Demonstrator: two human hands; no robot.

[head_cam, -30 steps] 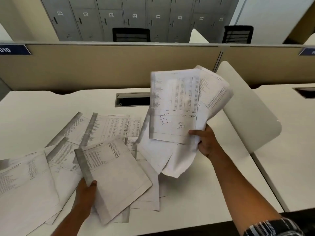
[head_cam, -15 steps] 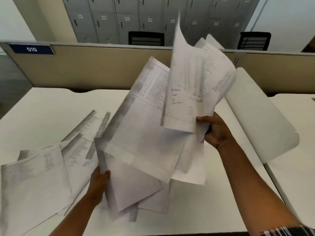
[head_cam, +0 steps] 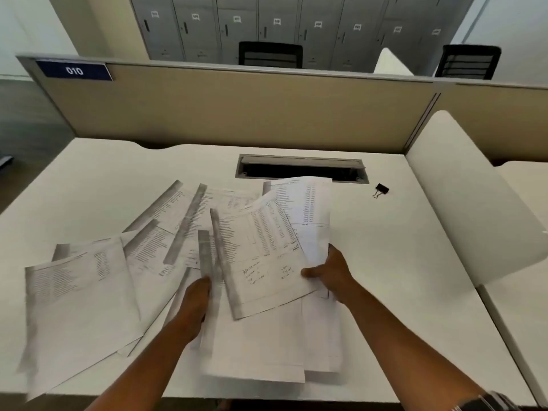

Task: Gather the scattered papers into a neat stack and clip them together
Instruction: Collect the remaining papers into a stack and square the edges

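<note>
The step in hand is gathering, judged from the layout: collection is partly done and clipping has not begun. The right hand (head_cam: 332, 275), at centre right of the frame, grips a loose bundle of printed sheets (head_cam: 267, 250), thumb on the top page and fingers hidden beneath. The left hand (head_cam: 197, 298), at lower centre, meets the bundle's left edge; motion blur hides its fingers, so whether it pinches the sheets or only touches them cannot be told. The bundle is fanned and skewed, its edges not aligned. The scattered papers (head_cam: 98, 280) not yet collected lie overlapping across the left half of the desk (head_cam: 400, 262). The binder clip (head_cam: 381, 190) lies alone on the desk at upper right, well apart from both hands, near the cable slot (head_cam: 302, 169). The next move probably calls for drawing in the left-hand sheets, squaring the edges against the desk, then fetching the clip.
</note>
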